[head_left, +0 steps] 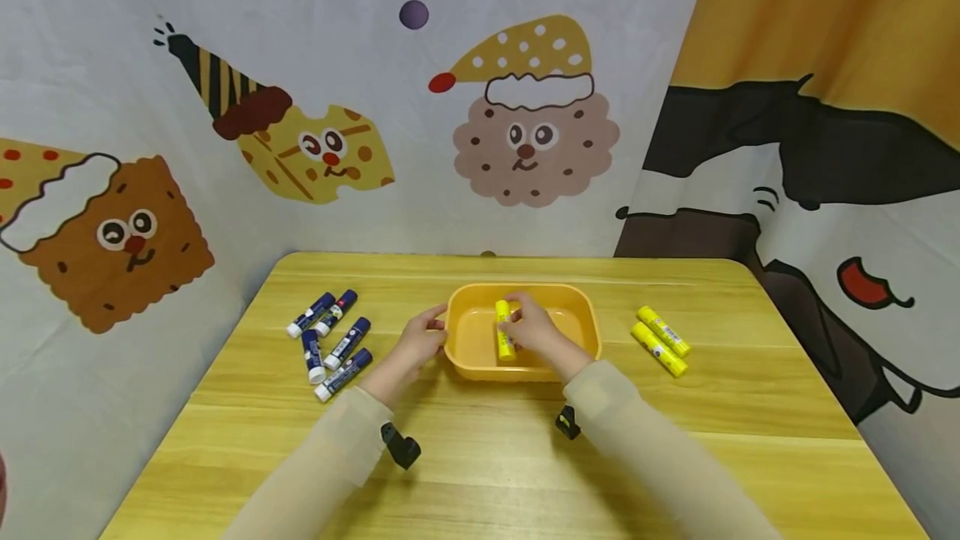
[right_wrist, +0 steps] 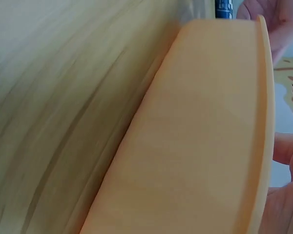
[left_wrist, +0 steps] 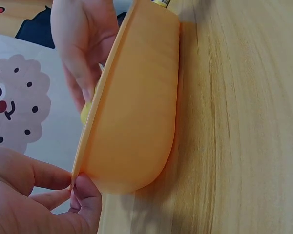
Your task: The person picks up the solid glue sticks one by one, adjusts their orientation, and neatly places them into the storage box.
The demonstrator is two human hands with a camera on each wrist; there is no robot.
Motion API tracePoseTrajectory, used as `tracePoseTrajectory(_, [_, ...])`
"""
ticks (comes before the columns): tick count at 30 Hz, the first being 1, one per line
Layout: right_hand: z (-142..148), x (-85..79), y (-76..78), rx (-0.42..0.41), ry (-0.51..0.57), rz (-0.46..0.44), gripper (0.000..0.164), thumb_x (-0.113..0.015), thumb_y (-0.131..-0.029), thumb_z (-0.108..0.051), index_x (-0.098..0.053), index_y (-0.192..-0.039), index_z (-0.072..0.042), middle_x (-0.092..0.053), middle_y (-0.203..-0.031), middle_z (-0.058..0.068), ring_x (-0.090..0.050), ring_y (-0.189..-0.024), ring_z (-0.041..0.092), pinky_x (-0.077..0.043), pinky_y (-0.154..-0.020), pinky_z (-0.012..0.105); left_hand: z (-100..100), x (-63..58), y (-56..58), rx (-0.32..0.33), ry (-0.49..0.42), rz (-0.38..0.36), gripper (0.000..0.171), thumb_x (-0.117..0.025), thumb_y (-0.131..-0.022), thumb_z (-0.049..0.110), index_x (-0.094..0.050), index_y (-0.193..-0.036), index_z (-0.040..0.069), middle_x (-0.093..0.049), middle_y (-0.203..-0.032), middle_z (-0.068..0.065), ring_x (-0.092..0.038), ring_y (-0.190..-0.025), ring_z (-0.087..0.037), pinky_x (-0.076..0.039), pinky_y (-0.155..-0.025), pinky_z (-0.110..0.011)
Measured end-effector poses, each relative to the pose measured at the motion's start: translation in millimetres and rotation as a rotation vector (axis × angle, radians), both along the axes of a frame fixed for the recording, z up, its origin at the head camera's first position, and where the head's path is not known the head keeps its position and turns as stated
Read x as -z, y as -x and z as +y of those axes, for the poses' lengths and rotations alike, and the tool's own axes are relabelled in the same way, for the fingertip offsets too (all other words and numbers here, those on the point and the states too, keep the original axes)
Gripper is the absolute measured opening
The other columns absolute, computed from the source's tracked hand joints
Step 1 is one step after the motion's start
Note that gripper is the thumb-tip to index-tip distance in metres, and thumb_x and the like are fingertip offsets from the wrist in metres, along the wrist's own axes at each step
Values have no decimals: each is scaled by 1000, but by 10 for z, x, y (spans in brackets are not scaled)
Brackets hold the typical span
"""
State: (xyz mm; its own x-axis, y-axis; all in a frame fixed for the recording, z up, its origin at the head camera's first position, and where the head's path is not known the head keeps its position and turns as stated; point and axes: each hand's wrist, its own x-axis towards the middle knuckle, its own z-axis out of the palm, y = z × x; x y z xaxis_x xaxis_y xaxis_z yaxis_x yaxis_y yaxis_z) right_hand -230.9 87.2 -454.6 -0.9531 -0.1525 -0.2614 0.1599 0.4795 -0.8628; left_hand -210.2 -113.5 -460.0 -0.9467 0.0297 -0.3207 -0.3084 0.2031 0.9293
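Note:
An orange plastic tray [head_left: 480, 372] stands at the middle of the table. At its left end my left hand [head_left: 420, 340] pinches the rim between thumb and fingers, as the left wrist view shows. My right hand [head_left: 534, 327] reaches over the front wall and grips a yellow glue stick [head_left: 504, 315] inside the tray, its length pointing away from me. The tray's side hides most of that stick in the left wrist view, leaving a bit of yellow beside the right hand [left_wrist: 85, 39]. In the right wrist view, the tray wall [right_wrist: 195, 122] covers the stick.
Several dark blue glue sticks with white ends [head_left: 347, 343] lie scattered on the left of the wooden table [head_left: 480, 457]. Two more yellow glue sticks [head_left: 659, 349] lie side by side to the right of the tray. A cartoon-printed cloth [head_left: 420, 148] hangs behind the table.

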Motion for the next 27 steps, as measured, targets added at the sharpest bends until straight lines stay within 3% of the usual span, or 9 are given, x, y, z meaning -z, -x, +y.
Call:
tracePoseTrajectory(12, [-404, 99, 46, 9, 41, -110, 52, -64, -88, -6, -40, -134, -9, -52, -110, 20, -61, -80, 26, -56, -62, 37, -12, -9, -14, -16, 19, -10, 57, -48, -89, -6, -41, -143, 10, -47, -109, -13, -47, -72, -14, -47, -70, -31])
tracePoseTrajectory(22, [-574, 195, 75, 2, -55, -68, 51, -68, -85, -9, -43, -130, -6, -54, -116, 20, -57, -85, 23, -50, -61, 26, -21, -2, -17, -3, 6, -11, 58, -47, -88, -6, -41, -143, 10, -47, -111, -15, -47, -71, -13, -46, -69, -30])
tracePoseTrajectory(27, [-617, 225, 77, 5, -77, -55, 51, -68, -85, -8, -44, -129, -5, -55, -115, 20, -57, -91, 25, -51, -65, 28, -15, 2, -13, -6, 3, -13, 58, -48, -88, -6, -41, -143, 10, -46, -111, -14, -46, -71, -14, -45, -70, -31])
